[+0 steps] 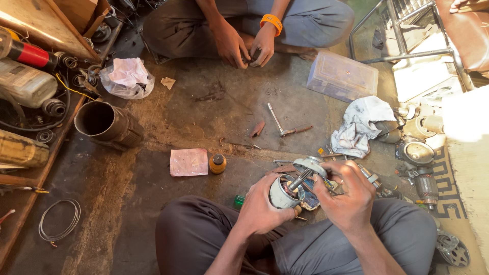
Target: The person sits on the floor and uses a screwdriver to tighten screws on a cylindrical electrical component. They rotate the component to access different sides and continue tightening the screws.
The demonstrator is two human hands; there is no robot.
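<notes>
My left hand grips a round grey metal motor housing over my lap. A steel shaft sticks out of its open top toward a grey end cap. My right hand is closed around the shaft's upper part and a small tool, right beside the housing. Across from me a seated person with an orange wristband holds a small dark part in both hands.
On the dirty floor lie a T-handle wrench, a pink paper, a small amber bottle, a white rag, a clear plastic box, a wide metal pipe, a wire coil, and motor parts at right.
</notes>
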